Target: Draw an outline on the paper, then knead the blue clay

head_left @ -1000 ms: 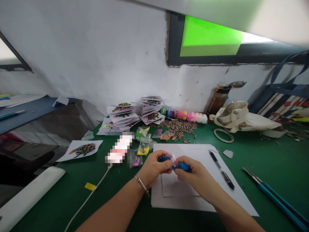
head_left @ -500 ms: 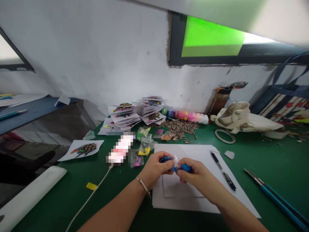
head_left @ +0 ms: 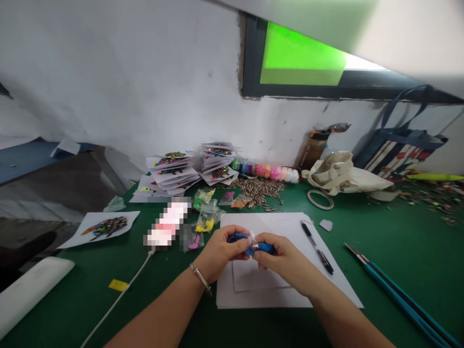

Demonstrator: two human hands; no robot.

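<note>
My left hand [head_left: 222, 251] and my right hand [head_left: 282, 258] meet over a stack of white paper sheets [head_left: 282, 285] on the green table [head_left: 391, 270]. Between the fingertips of both hands is a small clear plastic bag with blue clay inside [head_left: 259, 246]. Both hands pinch it, fingers curled. A bracelet circles my left wrist. A black pen [head_left: 318, 248] lies on the paper to the right of my right hand.
Small bags of coloured clay [head_left: 205, 220] lie left of the paper. Behind are stacks of decorated cards [head_left: 188, 169], a pile of sunflower seeds [head_left: 263, 187], a tube of coloured clay [head_left: 266, 170], a tape ring [head_left: 320, 199] and a canvas bag [head_left: 344, 174]. Blue-handled knives [head_left: 398, 295] lie right.
The view has shifted a little to the right and down. My hands keep pinching the blue clay bag in the same spot over the paper.
</note>
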